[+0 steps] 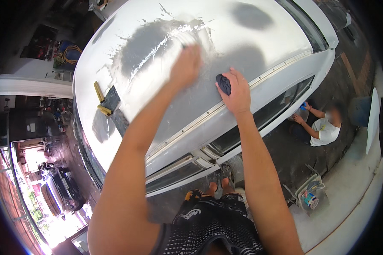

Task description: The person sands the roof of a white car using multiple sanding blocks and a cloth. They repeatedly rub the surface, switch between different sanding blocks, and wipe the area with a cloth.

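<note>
Fingers apparently curled down, the blurred left hand (pixel 189 61) reaches over the wet, patchy car roof (pixel 281 40), seemingly rubbing it; its grip I cannot tell. The next stroke would call for even pressure. Rightward, the right hand (pixel 238 92) clasps a bunched dark cloth (pixel 223 84) near the roof's trim strip (pixel 281 69).

A person in a white shirt (pixel 326 131) is down low near a bluish drum (pixel 361 111); a can (pixel 311 201) sits nearby. Across the room, a yellowish hose (pixel 65 54) hangs coiled, and a dark car (pixel 68 185) stands in brightness.
</note>
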A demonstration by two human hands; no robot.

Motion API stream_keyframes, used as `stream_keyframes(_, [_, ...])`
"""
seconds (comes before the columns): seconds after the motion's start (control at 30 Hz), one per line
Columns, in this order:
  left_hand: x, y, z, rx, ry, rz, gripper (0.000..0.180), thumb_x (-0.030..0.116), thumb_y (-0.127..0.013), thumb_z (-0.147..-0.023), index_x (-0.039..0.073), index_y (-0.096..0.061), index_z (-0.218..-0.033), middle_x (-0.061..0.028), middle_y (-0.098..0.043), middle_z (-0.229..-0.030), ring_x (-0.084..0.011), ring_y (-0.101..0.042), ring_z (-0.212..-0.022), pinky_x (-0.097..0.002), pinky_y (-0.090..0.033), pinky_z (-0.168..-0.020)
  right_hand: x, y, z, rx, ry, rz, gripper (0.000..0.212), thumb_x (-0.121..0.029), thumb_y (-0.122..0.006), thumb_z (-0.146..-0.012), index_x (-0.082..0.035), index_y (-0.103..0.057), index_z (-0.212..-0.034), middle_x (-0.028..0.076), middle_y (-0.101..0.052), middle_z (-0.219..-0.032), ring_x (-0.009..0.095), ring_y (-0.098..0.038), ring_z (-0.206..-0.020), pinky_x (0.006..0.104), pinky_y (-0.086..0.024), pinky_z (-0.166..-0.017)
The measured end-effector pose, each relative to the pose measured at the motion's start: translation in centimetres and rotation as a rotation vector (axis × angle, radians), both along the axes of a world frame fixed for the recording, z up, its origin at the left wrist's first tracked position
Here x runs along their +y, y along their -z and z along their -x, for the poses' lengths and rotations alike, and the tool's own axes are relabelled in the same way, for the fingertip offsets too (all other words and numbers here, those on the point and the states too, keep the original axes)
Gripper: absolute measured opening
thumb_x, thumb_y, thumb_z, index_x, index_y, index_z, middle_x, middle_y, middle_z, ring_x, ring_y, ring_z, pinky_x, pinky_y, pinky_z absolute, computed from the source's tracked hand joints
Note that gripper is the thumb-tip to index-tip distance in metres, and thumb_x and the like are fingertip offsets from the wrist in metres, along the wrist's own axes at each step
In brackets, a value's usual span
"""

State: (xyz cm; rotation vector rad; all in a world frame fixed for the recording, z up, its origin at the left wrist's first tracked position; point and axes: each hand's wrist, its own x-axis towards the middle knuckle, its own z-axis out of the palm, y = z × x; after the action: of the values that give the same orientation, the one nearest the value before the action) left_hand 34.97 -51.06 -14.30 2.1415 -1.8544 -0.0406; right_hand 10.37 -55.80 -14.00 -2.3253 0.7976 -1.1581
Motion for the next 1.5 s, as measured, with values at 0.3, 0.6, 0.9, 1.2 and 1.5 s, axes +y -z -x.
stream_keyframes(0.3, [-1.4,-2.8,-10.1,-0.075,-0.334,-0.056,0.062,0.036,-0.029,-0.113,0.001,-0.028,-0.164,-0.0198,-0.030,-0.169,-0.0352,-0.025,-0.158,-0.0455,-0.018,-0.130,2.1,-0.7,-2.0,-0.047,-0.033,-0.039,0.043,-0.019,-0.085,-0.081,-0.012,-0.065,-0.118,0.014,-0.064,-0.124,0.037,-0.063,-0.117,0.0474,-0.050,-0.097])
stream_keyframes(0.6, [1.8,-1.3,-1.0,0.149,0.087,-0.096,0.054,0.031,-0.033,-0.112,0.007,-0.043,-0.158,-0.0175,-0.039,-0.165,-0.0328,-0.033,-0.155,-0.0423,-0.022,-0.129,-0.1,0.2,0.6,0.008,0.016,-0.017,0.043,-0.020,-0.085,-0.082,-0.012,-0.064,-0.119,0.014,-0.064,-0.127,0.036,-0.062,-0.118,0.0469,-0.050,-0.098])
stream_keyframes(0.9, [2.6,-0.2,4.4,-0.012,0.151,-0.027,0.058,0.029,-0.042,-0.108,0.004,-0.037,-0.160,-0.0197,-0.041,-0.164,-0.0342,-0.033,-0.155,-0.0444,-0.026,-0.128,-0.5,1.1,1.4,0.027,0.069,-0.024,0.042,-0.021,-0.084,-0.083,-0.012,-0.065,-0.119,0.014,-0.064,-0.129,0.036,-0.063,-0.116,0.0469,-0.050,-0.097])
stream_keyframes(1.2, [2.6,1.2,-3.2,0.012,-0.141,0.036,0.062,0.038,-0.035,-0.111,0.000,-0.036,-0.160,-0.0178,-0.038,-0.166,-0.0353,-0.030,-0.156,-0.0492,-0.023,-0.128,0.7,-0.2,-1.2,-0.024,-0.033,-0.031,0.041,-0.020,-0.083,-0.084,-0.011,-0.065,-0.120,0.015,-0.064,-0.130,0.038,-0.063,-0.117,0.0479,-0.050,-0.098])
stream_keyframes(1.5, [3.1,-3.5,-11.0,-0.137,-0.473,0.069,0.051,0.030,-0.037,-0.111,0.004,-0.046,-0.153,-0.0216,-0.042,-0.162,-0.0373,-0.037,-0.151,-0.0451,-0.028,-0.126,2.2,-1.2,-2.3,-0.022,-0.062,-0.048,0.040,-0.021,-0.082,-0.086,-0.011,-0.066,-0.120,0.018,-0.065,-0.131,0.040,-0.063,-0.116,0.0480,-0.050,-0.097])
